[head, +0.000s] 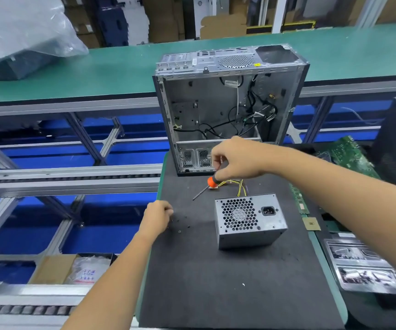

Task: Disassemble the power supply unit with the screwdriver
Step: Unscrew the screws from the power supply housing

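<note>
Right hand (pixel 237 160) grips the screwdriver (pixel 206 185), tip down-left | left hand (pixel 156 216) curled by loose screws (pixel 180 225), hold unclear | power supply unit (pixel 249 220) sits intact on mat (pixel 216 282) | seat the tip squarely before turning.

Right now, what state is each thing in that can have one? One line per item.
Power supply unit: out of the case, lying on the black mat, cover on.
Screwdriver: held in the right hand, tip pointing down-left, above the mat.
Left hand: fingers curled beside the loose screws; contents unclear.
Computer case: side open, mostly gutted, cables loose inside.
Black mat: flat on the bench.
</note>
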Demonstrator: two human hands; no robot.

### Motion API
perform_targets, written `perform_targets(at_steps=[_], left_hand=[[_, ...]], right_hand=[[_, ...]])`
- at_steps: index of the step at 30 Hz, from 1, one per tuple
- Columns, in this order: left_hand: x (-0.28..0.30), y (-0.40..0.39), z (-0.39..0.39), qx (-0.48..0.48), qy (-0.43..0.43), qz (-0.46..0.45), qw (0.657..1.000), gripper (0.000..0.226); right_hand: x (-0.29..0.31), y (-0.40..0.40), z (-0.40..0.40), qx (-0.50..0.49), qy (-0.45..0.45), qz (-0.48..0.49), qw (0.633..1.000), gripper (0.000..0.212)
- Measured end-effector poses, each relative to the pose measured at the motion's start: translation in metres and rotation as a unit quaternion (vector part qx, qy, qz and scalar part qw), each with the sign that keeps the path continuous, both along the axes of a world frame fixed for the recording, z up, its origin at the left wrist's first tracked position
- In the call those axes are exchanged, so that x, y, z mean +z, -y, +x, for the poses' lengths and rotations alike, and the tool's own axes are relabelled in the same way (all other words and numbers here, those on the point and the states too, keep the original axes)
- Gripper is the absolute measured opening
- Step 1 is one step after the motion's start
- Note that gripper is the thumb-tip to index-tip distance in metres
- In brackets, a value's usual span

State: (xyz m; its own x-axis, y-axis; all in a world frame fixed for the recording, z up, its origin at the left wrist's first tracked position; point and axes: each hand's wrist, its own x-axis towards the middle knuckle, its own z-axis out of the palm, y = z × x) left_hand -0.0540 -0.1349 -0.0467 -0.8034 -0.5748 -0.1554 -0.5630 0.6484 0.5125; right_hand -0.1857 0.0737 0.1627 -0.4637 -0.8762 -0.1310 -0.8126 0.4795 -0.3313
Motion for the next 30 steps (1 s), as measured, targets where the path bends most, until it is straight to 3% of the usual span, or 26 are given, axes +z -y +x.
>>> perform_targets(at_steps=[2,4,7,10,16,20,25,30], left_hand=[[0.019,-0.002,-0.002,0.026,-0.073,0.016,0.997,0.015],[0.048,-0.011,-0.006,-0.007,-0.13,0.044,0.991,0.016],[0.092,-0.036,-0.009,-0.177,-0.163,0.125,0.962,0.018],[0.118,-0.07,-0.01,-0.293,-0.133,0.171,0.931,0.021],[0.105,-0.125,-0.022,-0.342,-0.144,0.139,0.918,0.008],[0.094,-0.149,-0.029,-0.348,-0.161,0.104,0.918,0.018],[0.083,-0.162,-0.034,-0.36,-0.166,0.073,0.915,0.009],[0.079,-0.163,-0.032,-0.34,-0.171,0.091,0.92,0.023]], right_hand=[[0.013,-0.004,-0.001,0.002,-0.015,-0.003,1.0,0.028],[0.028,-0.008,-0.002,0.006,-0.035,-0.014,0.999,0.022],[0.048,-0.016,0.0,0.001,-0.058,-0.027,0.998,0.014],[0.061,-0.029,0.005,-0.001,-0.052,-0.01,0.999,0.016],[0.059,-0.058,0.016,0.006,-0.081,0.022,0.996,0.018],[0.052,-0.075,0.016,-0.005,-0.081,0.035,0.996,0.021],[0.042,-0.086,0.022,-0.008,-0.093,0.031,0.995,0.028],[0.04,-0.088,0.021,-0.005,-0.092,0.022,0.996,0.03]])
